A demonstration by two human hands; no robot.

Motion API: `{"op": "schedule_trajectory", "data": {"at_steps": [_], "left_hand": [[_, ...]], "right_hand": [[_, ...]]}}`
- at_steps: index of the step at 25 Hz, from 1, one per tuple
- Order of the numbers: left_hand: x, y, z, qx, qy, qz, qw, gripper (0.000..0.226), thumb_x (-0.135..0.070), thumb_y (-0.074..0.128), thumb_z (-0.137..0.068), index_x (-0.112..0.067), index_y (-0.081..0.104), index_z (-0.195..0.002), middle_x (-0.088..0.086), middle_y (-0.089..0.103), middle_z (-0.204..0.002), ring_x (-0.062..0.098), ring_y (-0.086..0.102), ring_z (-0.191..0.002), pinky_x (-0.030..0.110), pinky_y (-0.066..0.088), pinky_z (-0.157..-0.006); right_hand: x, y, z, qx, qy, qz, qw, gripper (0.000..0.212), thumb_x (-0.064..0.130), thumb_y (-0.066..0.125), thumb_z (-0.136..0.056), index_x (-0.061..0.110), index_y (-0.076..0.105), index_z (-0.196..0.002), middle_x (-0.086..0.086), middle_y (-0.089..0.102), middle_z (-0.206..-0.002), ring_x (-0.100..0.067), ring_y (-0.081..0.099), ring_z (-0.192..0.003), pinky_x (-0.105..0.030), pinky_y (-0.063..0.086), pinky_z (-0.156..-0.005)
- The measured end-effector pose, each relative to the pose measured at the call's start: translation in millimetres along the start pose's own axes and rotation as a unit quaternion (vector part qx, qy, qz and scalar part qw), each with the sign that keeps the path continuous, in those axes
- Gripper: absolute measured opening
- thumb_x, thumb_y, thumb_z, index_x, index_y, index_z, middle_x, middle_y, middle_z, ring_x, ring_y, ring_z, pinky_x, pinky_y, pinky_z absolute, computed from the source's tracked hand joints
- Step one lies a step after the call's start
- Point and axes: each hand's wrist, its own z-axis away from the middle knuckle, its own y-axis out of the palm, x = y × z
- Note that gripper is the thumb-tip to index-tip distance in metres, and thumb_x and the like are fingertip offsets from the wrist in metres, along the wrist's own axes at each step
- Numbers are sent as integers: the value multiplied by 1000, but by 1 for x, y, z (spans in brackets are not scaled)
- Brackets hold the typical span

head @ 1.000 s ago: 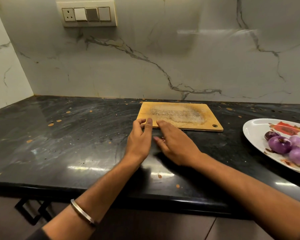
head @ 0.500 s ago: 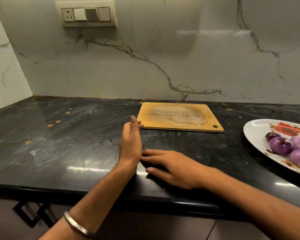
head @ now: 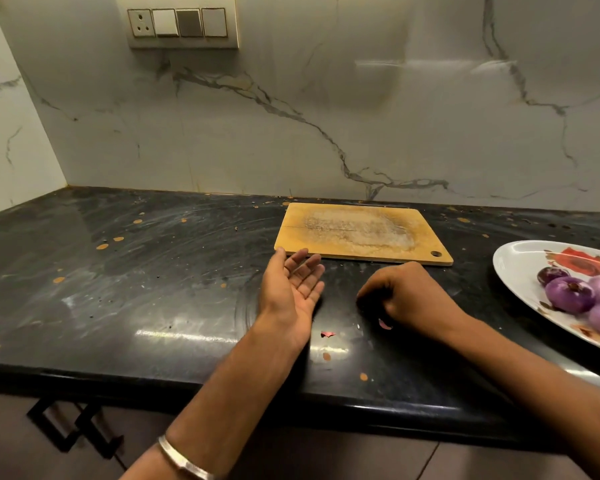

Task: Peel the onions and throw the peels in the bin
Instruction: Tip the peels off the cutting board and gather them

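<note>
My left hand (head: 291, 285) lies on the black counter (head: 136, 289) just in front of the wooden cutting board (head: 361, 232), palm turned up and to the right, fingers relaxed and empty. My right hand (head: 407, 294) sits to its right, knuckles up, with its fingers curled down onto the counter; nothing shows in its grip. Two small pink onion peel scraps lie near the hands, one (head: 327, 334) between the wrists and one (head: 384, 323) at the heel of my right hand. Several peeled purple onions (head: 568, 294) rest on a white plate (head: 520, 258) at the right edge.
A marble backsplash with a switch panel (head: 181, 24) rises behind the counter. Black drawer handles (head: 73, 434) show below the counter's front edge at the left. No bin is in view.
My left hand has turned from edge-on to palm up. My right hand went from flat to curled and shifted right, and two peel scraps now show on the counter.
</note>
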Motion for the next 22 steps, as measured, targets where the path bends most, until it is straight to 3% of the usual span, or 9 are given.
{"op": "schedule_trajectory", "data": {"at_steps": [2,5,8,11,13,15,17,19,22], "left_hand": [[4,6,1,-7,-21,31,999,41,-41,36,-104,-12,65,-109,13,69,-113,26,61,-117,40,39,-108],[12,20,1,-8,-57,98,994,43,-42,35,-104,-10,65,-108,14,69,-107,27,62,-111,38,41,-102],[11,28,-2,13,-72,231,970,47,-36,31,-104,-9,68,-93,13,73,-84,25,71,-83,32,56,-71],[9,25,-8,29,-38,281,959,54,-28,18,-104,-5,66,-95,14,71,-94,30,66,-99,41,51,-82],[10,20,-12,27,-29,269,962,52,-27,18,-105,-5,64,-94,13,71,-89,29,65,-98,42,48,-91],[12,17,-16,25,-40,274,960,48,-24,23,-107,-7,64,-91,11,73,-80,25,70,-86,39,50,-92],[11,15,-16,28,-46,292,955,41,-22,31,-108,-6,64,-89,10,73,-74,21,73,-70,32,58,-84],[10,15,-14,24,-24,291,956,33,-25,44,-105,-5,66,-88,8,74,-71,16,73,-61,26,62,-65],[10,20,-9,19,-10,283,959,41,-42,52,-98,-8,66,-80,7,73,-70,17,74,-66,30,62,-67]], "right_hand": [[11,2,-9,-39,91,-90,991,25,-1,75,-83,22,81,-91,10,76,-86,0,71,-76,-19,59,-79],[50,0,-22,-64,57,-230,969,20,2,78,-80,18,81,-90,7,78,-87,0,72,-82,-22,58,-84],[86,4,-26,-59,-36,-131,989,27,3,73,-85,20,79,-105,0,78,-101,-10,70,-96,-24,55,-88],[89,4,-20,28,-75,-25,996,36,11,57,-99,27,65,-131,-1,67,-131,-19,57,-124,-28,43,-105],[81,2,-13,99,-73,-51,991,43,17,49,-104,33,51,-143,3,57,-143,-13,49,-133,-27,36,-112],[75,1,-7,104,-55,-123,985,45,16,47,-105,32,46,-147,7,54,-145,-6,48,-133,-28,37,-115],[68,-1,-2,40,-28,-266,963,42,7,48,-103,23,53,-141,7,58,-141,-2,51,-132,-25,39,-114],[58,-5,3,-46,13,-395,917,36,2,52,-100,19,64,-129,5,69,-127,-5,60,-123,-23,46,-107],[45,-10,8,-111,95,-507,849,27,-5,62,-91,12,73,-109,-6,78,-103,-20,72,-106,-25,57,-91]]}}
